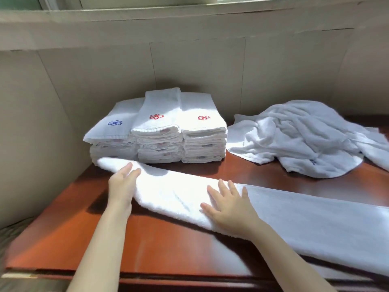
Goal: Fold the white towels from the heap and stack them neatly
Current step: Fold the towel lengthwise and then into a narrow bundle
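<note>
While towel (179, 194) lies lengthwise across table (84, 228), left hand (124, 184) rests straight-fingered at its end, right hand (227, 205) spread flat mid-length — likely smoothing before next fold; finished stacks (157, 133) wait behind, heap (305, 140) at right.

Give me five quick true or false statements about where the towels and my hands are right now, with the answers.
1. The left hand and right hand both touch the long towel on the table. True.
2. The folded towels stand in two stacks. False: three stacks stand side by side.
3. The left stack has a blue emblem on its top towel. True.
4. The unfolded towels lie left of the stacks. False: the heap lies to their right.
5. The right hand grips a towel from the heap. False: it rests with fingers spread on the long towel.
</note>
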A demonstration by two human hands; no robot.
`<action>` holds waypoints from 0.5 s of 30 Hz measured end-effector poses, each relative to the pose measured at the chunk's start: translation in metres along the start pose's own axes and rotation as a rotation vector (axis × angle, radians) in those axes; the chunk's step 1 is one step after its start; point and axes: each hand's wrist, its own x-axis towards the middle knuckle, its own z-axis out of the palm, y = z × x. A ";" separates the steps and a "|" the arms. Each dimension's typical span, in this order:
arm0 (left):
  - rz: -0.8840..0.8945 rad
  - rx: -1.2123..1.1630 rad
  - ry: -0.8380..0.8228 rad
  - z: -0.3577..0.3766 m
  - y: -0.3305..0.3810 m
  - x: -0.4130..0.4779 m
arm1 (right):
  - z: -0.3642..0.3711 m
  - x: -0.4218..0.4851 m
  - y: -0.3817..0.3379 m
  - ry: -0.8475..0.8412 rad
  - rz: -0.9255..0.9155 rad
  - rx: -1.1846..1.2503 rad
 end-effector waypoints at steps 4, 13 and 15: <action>0.402 0.217 -0.458 0.033 0.035 -0.054 | -0.032 0.000 0.008 0.098 0.192 1.200; 0.512 0.502 -0.771 0.051 0.030 -0.089 | -0.048 -0.025 0.057 0.173 0.582 1.463; 0.461 0.499 -0.663 0.046 0.026 -0.077 | -0.048 -0.024 0.052 0.246 0.564 1.284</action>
